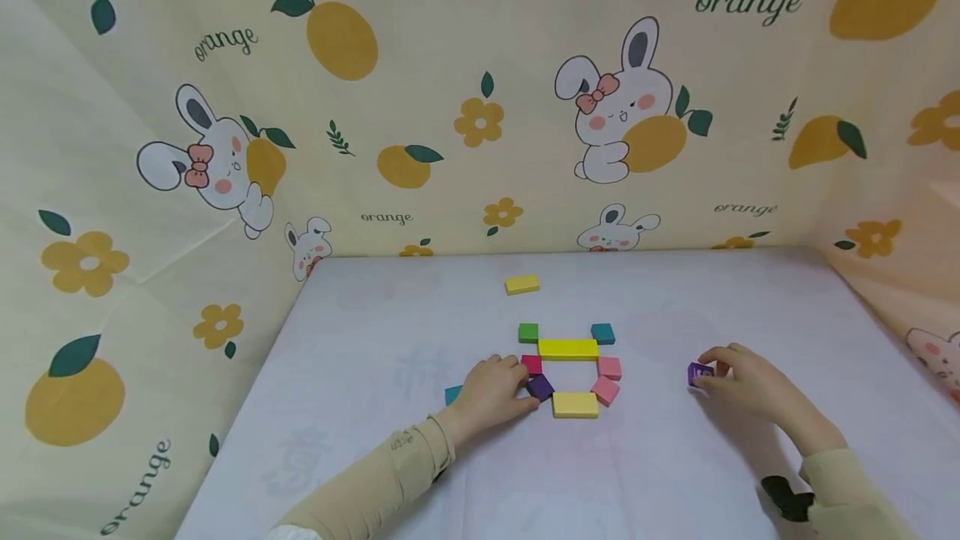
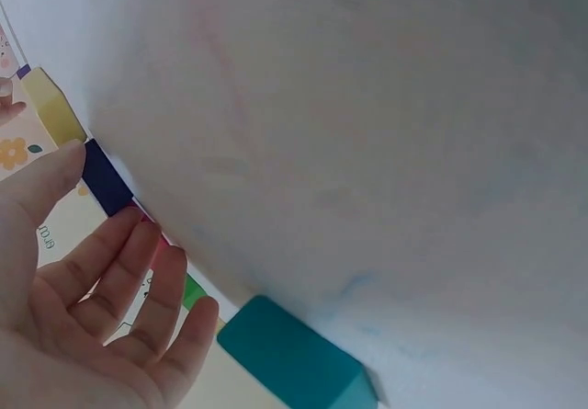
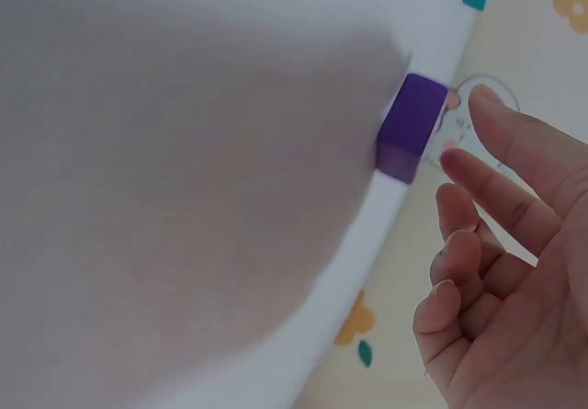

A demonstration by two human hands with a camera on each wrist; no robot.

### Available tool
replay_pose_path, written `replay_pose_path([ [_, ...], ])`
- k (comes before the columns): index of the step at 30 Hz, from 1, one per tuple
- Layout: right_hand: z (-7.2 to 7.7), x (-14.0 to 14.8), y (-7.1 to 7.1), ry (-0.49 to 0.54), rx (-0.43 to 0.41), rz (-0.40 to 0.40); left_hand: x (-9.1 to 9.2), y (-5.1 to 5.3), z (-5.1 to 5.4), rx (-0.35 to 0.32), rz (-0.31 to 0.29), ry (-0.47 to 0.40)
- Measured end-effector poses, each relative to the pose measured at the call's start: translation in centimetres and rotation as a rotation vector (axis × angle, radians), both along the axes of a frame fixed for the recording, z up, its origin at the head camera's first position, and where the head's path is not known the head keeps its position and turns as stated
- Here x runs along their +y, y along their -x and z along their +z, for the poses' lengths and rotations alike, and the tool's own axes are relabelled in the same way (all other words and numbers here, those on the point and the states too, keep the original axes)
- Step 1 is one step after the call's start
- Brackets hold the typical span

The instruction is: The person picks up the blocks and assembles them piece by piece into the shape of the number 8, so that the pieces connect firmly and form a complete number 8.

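My left hand (image 1: 491, 394) lies at the left side of a ring of blocks, thumb by a dark purple block (image 1: 539, 388) and fingertips by a red one (image 1: 532, 365). In the left wrist view that hand (image 2: 110, 289) has its fingers loosely bent, the thumb at one end of the dark block (image 2: 108, 179). Off to the right, my right hand (image 1: 757, 386) reaches around a purple block (image 1: 699, 374). The right wrist view shows a gap between the hand's fingers (image 3: 514, 244) and this block (image 3: 412, 129).
The ring also has long yellow (image 1: 567, 349), pale yellow (image 1: 575, 405) and pink (image 1: 609, 368) blocks, with green (image 1: 528, 332) and teal (image 1: 602, 333) ones above. A yellow block (image 1: 522, 284) lies farther back. Another teal block (image 1: 452, 394) is partly behind my left hand.
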State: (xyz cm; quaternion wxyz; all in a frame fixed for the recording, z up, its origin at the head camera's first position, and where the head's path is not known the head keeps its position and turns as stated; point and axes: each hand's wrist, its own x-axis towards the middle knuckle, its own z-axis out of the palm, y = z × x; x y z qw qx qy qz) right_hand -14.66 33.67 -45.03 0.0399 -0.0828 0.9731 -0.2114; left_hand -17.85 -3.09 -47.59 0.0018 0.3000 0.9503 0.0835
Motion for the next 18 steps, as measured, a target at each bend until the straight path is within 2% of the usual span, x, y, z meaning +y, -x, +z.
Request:
replay_pose_path([
  [6, -0.2, 0.9, -0.1, 0.004, -0.028, -0.032, 0.1, 0.0, -0.1, -0.002, -0.004, 0.002],
  [18, -0.8, 1.2, 0.2, -0.006, -0.038, -0.020, -0.1, 0.0, 0.0, -0.008, -0.012, 0.006],
])
